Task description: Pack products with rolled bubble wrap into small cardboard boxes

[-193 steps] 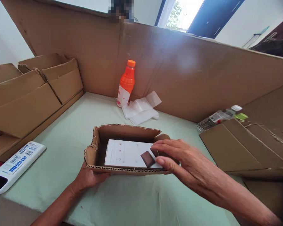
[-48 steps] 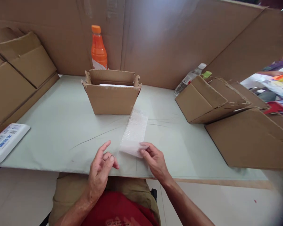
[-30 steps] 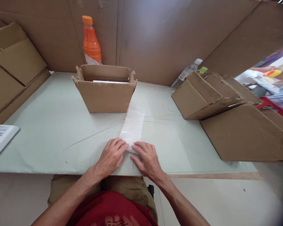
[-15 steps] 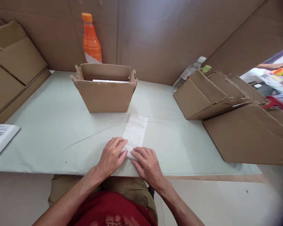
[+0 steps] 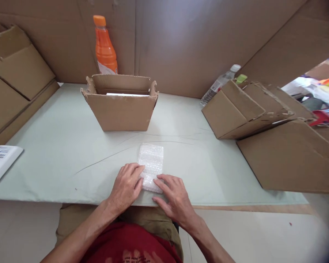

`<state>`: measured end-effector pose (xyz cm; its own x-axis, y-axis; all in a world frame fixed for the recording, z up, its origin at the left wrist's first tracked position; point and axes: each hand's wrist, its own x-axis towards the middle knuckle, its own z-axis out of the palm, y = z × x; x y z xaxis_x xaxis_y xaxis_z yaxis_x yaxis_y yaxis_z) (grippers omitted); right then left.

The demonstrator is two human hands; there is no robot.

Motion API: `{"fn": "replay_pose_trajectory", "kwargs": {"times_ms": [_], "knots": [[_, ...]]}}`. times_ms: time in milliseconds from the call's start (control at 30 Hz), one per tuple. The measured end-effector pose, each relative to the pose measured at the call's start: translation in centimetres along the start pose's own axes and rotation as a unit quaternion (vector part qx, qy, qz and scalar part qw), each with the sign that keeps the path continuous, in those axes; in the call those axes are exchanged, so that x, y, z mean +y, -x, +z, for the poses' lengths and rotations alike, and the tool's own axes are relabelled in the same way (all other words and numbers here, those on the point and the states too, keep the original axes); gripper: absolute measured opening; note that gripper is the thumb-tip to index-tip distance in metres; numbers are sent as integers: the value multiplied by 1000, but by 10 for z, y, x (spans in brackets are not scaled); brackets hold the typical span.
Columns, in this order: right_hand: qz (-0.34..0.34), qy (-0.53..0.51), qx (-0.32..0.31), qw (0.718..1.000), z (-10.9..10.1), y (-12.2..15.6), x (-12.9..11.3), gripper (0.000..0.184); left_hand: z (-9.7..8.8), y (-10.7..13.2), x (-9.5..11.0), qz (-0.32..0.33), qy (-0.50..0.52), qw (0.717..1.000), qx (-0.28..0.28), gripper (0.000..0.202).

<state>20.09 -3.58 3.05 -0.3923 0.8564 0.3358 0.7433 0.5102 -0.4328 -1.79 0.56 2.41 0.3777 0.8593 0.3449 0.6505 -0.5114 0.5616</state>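
Observation:
A small strip of clear bubble wrap (image 5: 151,160) lies flat on the cloth-covered table in front of me. Its near end is folded over on itself into a thicker, shinier pad. My left hand (image 5: 128,183) grips the left edge, thumb at the fold and fingers just beyond it. At the right edge, my right hand (image 5: 175,197) touches the folded part with its fingertips. Its thumb is spread away toward the table's front edge and holds nothing. Whether anything is wrapped inside the fold, I cannot tell.
An open cardboard box (image 5: 124,113) with something white inside stands beyond the wrap, an orange bottle (image 5: 106,51) behind it. Cardboard boxes (image 5: 287,157) and a clear plastic bottle (image 5: 219,86) are at right. At left are a white device (image 5: 2,162) and more cardboard (image 5: 22,69).
The bubble wrap has turned straighter and its far end has come nearer to me, leaving a shorter strip with a larger folded part. My right thumb has moved off the wrap.

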Motion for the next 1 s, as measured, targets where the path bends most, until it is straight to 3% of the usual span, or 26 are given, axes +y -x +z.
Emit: {"fn": "replay_pose_trajectory", "kwargs": {"times_ms": [67, 167, 233, 333, 433, 533, 600, 667, 733, 800, 900, 1000], "knots": [[-3, -14, 17, 1000, 4, -3, 0, 27, -4, 3, 2, 25, 27, 999, 3, 41], [41, -87, 31, 995, 5, -5, 0, 24, -12, 13, 7, 42, 84, 995, -36, 50], [53, -118, 6, 992, 2, -3, -2, 23, -15, 18, 8, 19, 104, 993, -50, 51], [38, -65, 20, 997, -4, 1, -5, 26, -10, 18, 6, -19, 72, 996, -40, 44], [9, 1, 8, 1000, -2, 0, -6, 33, -3, 13, 1, -49, 14, 999, -11, 35], [0, 10, -11, 1000, 7, -7, -4, 30, -1, 14, -2, -112, 53, 992, 25, 38], [36, -20, 30, 999, 14, -14, -3, 26, -5, 18, 0, -195, 148, 969, 46, 50], [79, -79, 61, 992, 17, -19, -4, 24, -11, 22, 5, -285, 278, 916, 61, 68], [95, -145, 42, 984, 17, -22, -7, 24, -17, 23, 12, -344, 402, 847, 56, 83], [89, -185, 11, 979, 13, -23, -10, 22, -22, 21, 18, -370, 479, 795, 39, 90], [108, -195, 27, 975, 8, -20, -8, 33, -27, 16, 24, -376, 501, 779, 27, 89], [153, -272, 7, 950, 6, -16, -2, 68, -26, 14, 27, -352, 493, 796, 23, 85]]}}
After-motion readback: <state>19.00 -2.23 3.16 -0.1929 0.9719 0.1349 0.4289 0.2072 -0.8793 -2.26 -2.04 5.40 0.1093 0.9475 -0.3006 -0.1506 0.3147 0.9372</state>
